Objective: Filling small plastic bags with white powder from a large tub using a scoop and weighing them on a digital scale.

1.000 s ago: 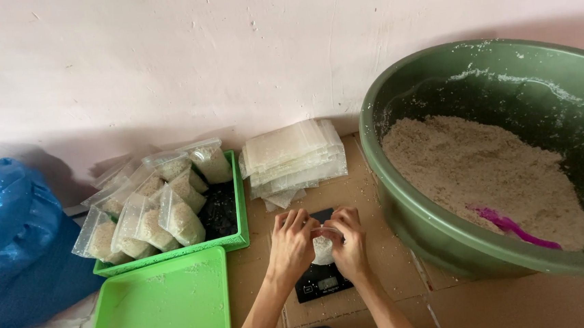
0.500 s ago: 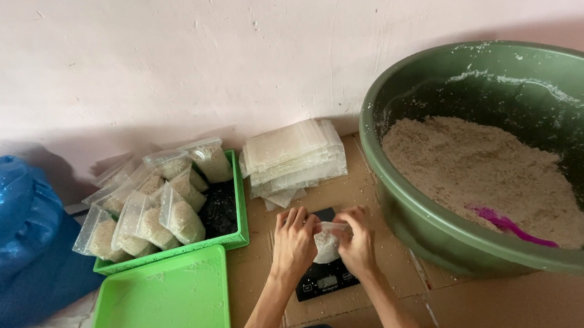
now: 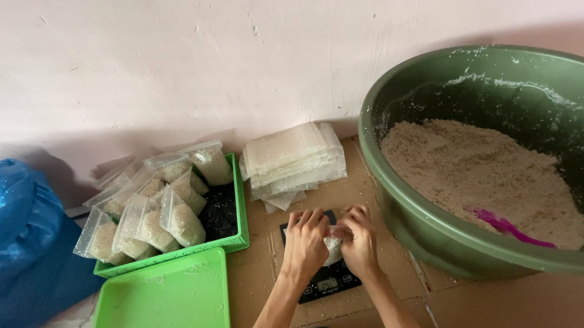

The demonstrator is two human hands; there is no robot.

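While your left hand (image 3: 306, 242) and right hand (image 3: 359, 240) pinch the small clear plastic pouch of pale grain (image 3: 333, 247) between them, above the black digital scale (image 3: 322, 278), expect it light, soft and slippery; grip its top edge.

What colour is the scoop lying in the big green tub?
The scoop is bright pink-purple, seen best in the head view.

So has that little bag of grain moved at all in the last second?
Barely. The small bag sits pinched between the left hand and right hand, still over the black scale, only pressed closer together.
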